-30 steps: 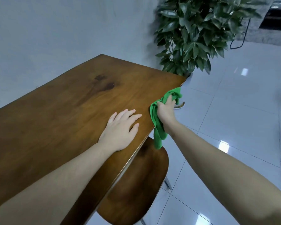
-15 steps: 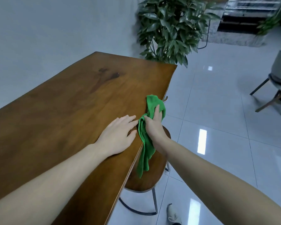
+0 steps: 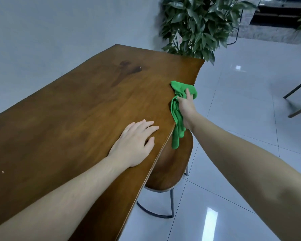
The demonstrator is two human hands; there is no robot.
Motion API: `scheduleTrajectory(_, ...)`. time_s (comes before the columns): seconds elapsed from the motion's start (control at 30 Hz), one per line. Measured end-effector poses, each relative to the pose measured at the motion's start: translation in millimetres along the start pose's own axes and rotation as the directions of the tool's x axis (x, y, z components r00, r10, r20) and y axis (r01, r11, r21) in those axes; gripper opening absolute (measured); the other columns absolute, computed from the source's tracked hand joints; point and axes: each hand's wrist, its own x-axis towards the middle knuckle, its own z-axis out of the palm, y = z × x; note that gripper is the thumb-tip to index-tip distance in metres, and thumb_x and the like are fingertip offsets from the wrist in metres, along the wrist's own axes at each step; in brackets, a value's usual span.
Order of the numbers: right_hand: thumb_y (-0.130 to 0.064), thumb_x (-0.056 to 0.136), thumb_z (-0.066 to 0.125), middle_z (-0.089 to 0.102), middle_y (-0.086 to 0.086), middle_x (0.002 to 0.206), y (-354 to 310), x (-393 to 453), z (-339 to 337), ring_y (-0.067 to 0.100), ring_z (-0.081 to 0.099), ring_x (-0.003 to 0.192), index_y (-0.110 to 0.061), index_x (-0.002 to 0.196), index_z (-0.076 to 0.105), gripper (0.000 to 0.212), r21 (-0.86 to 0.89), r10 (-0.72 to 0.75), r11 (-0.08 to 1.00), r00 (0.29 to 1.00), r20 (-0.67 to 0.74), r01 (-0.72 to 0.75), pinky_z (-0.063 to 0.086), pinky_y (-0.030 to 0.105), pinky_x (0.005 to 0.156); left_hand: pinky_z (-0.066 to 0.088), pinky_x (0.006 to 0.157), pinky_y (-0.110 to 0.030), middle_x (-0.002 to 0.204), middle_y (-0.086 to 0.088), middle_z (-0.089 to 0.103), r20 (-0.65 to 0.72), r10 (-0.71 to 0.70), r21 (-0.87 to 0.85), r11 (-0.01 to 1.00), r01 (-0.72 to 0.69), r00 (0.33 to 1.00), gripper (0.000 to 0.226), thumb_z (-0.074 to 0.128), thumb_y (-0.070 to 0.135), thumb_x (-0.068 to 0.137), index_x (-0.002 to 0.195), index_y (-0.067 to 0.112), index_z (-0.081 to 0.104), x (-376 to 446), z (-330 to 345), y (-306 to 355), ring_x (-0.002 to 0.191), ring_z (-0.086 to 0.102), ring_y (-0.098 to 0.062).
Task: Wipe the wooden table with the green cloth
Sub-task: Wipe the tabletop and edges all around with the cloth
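I'm seeing the right hand (image 3: 187,108) carrying the green cloth (image 3: 178,108) farther along the table edge, toward the frame's upper right.

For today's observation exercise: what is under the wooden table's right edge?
A wooden-seated stool with dark metal legs stands partly tucked beneath the wooden table. The green cloth dangles over its seat. The tabletop covers the stool's inner part, so the rest underneath is unseen.

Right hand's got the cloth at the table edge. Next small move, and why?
Probably sweep the green cloth inward across the wooden table. The right hand grips it at the table's right edge, with its tail hanging off above the stool; the broad top looks unwiped. The left hand rests flat, bracing.
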Motion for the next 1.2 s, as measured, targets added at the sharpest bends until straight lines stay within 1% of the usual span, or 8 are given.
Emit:
scheduleTrajectory(0.2, -0.029, 0.102, 0.044, -0.002, -0.007, 0.171, 10.6, -70.7, 25.3, 0.023, 0.014, 0.155, -0.043, 0.160, 0.006, 0.071, -0.032, -0.031, 0.999, 0.999, 0.016, 0.031, 0.021, 0.053, 0.124, 0.016, 0.122, -0.038, 0.154, 0.014, 0.034, 0.010, -0.024, 0.008, 1.000, 0.024, 1.000, 0.045, 0.033, 0.042, 0.101, 0.144, 0.037, 0.041, 1.2, -2.4, 3.1, 0.144, 0.024, -0.006)
scheduleTrajectory(0.27, -0.026, 0.106, 0.043, -0.009, -0.006, 0.171, 21.2, -93.1, 30.9, 0.021, 0.010, 0.156, -0.043, 0.160, 0.002, 0.070, -0.039, -0.041, 0.998, 0.998, 0.040, 0.042, 0.014, 0.042, 0.125, 0.017, 0.122, -0.038, 0.154, 0.013, 0.034, 0.008, -0.028, 0.016, 0.999, 0.028, 1.000, 0.044, 0.033, 0.041, 0.101, 0.144, 0.034, 0.042, 1.5, -2.3, 3.0, 0.144, 0.024, -0.006)
scheduleTrajectory(0.33, -0.026, 0.107, 0.042, -0.015, -0.004, 0.170, 32.0, -114.5, 36.9, 0.018, 0.006, 0.156, -0.042, 0.160, 0.000, 0.069, -0.046, -0.048, 0.998, 0.997, 0.063, 0.051, 0.011, 0.027, 0.114, 0.016, 0.122, -0.037, 0.154, 0.013, 0.035, 0.005, -0.028, 0.021, 0.999, 0.028, 1.000, 0.045, 0.034, 0.040, 0.101, 0.144, 0.031, 0.043, 1.7, -1.9, 1.5, 0.143, 0.025, -0.006)
scheduleTrajectory(0.4, -0.026, 0.108, 0.041, -0.019, -0.003, 0.169, 40.4, -129.5, 39.9, 0.016, 0.004, 0.156, -0.042, 0.160, -0.001, 0.069, -0.030, -0.058, 0.998, 0.995, 0.079, 0.061, 0.011, 0.024, 0.109, 0.016, 0.121, -0.035, 0.153, 0.013, 0.036, 0.004, -0.028, 0.016, 0.999, 0.028, 1.000, 0.044, 0.035, 0.039, 0.101, 0.144, 0.031, 0.044, 1.7, -0.5, 1.6, 0.142, 0.025, -0.006)
scheduleTrajectory(0.67, -0.025, 0.100, 0.056, -0.017, -0.003, 0.170, 27.7, -89.0, 30.4, 0.021, 0.003, 0.157, -0.045, 0.159, -0.003, 0.086, -0.033, -0.040, 0.999, 0.998, 0.046, 0.042, 0.012, 0.046, 0.126, 0.017, 0.118, -0.030, 0.152, 0.013, 0.041, -0.028, -0.056, 0.010, 0.998, 0.057, 0.998, 0.042, 0.040, 0.035, 0.101, 0.142, 0.030, 0.050, -1.6, -2.3, 6.1, 0.142, 0.030, -0.006)
scheduleTrajectory(0.97, -0.020, 0.101, 0.053, -0.010, -0.004, 0.171, -8.4, -36.3, 10.1, 0.021, 0.009, 0.156, -0.031, 0.163, 0.006, 0.079, -0.088, -0.041, 0.995, 0.999, 0.014, 0.042, 0.017, 0.037, 0.121, 0.026, 0.116, -0.035, 0.150, 0.012, 0.044, 0.012, -0.110, 0.023, 0.994, 0.110, 0.994, 0.040, 0.040, 0.037, 0.102, 0.141, 0.033, 0.051, -24.1, -16.5, 12.6, 0.140, 0.035, -0.007)
scheduleTrajectory(1.1, -0.037, 0.082, 0.049, 0.004, -0.008, 0.171, 15.5, -55.6, 18.4, 0.028, 0.029, 0.150, -0.048, 0.157, -0.002, 0.092, -0.020, -0.009, 1.000, 0.999, 0.043, 0.010, 0.032, 0.054, 0.119, 0.029, 0.118, -0.039, 0.150, 0.013, 0.043, 0.021, -0.094, 0.033, 0.995, 0.093, 0.995, 0.042, 0.041, 0.040, 0.102, 0.142, 0.035, 0.049, -67.9, -24.3, 3.8, 0.140, 0.034, -0.005)
scheduleTrajectory(1.2, -0.042, 0.081, 0.051, 0.011, -0.007, 0.170, 46.9, -86.6, 30.6, 0.028, 0.033, 0.149, -0.055, 0.150, -0.014, 0.096, 0.055, 0.005, 0.998, 0.998, 0.055, -0.008, 0.033, 0.058, 0.118, 0.027, 0.119, -0.039, 0.152, 0.014, 0.040, 0.032, -0.109, 0.032, 0.994, 0.108, 0.994, 0.043, 0.040, 0.041, 0.102, 0.145, 0.036, 0.046, -103.0, -29.7, -5.4, 0.142, 0.031, -0.005)
